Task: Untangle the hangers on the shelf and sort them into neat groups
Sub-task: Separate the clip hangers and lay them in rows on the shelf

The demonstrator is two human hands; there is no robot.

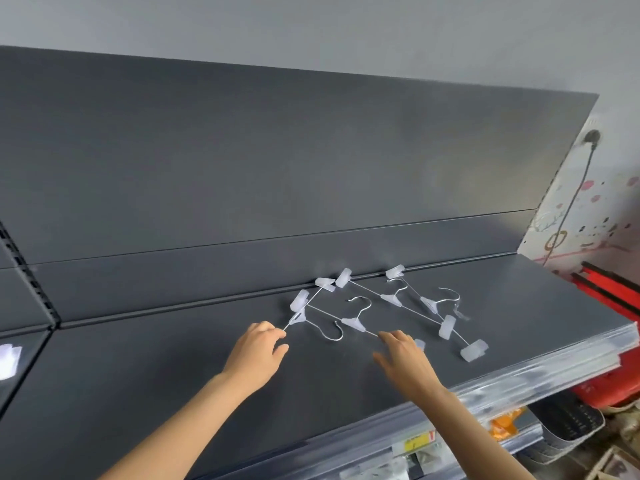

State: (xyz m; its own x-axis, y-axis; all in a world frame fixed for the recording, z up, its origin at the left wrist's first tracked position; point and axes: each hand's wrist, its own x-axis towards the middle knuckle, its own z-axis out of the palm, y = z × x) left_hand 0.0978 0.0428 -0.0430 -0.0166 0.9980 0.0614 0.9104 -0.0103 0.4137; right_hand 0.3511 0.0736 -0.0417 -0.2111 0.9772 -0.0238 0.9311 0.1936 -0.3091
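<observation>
Looking down on a dark grey metal shelf point(173, 375) with a matching back panel point(277, 150), I see four clip hangers point(391, 299) lying crossed near the rear edge. My left hand point(258, 351) pinches one hanger's wire end. My right hand point(403, 362) is spread beside them, gripping nothing. A pink-spotted wall point(595, 209) stands to the right.

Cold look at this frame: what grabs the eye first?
A tangle of pale clip hangers with wire hooks lies crossed on the dark grey shelf near its back edge. Both hands reach in from below: the left hand at the rod end of the leftmost hanger, the right hand spread over the next one's end. Red items flash at the right edge.
</observation>
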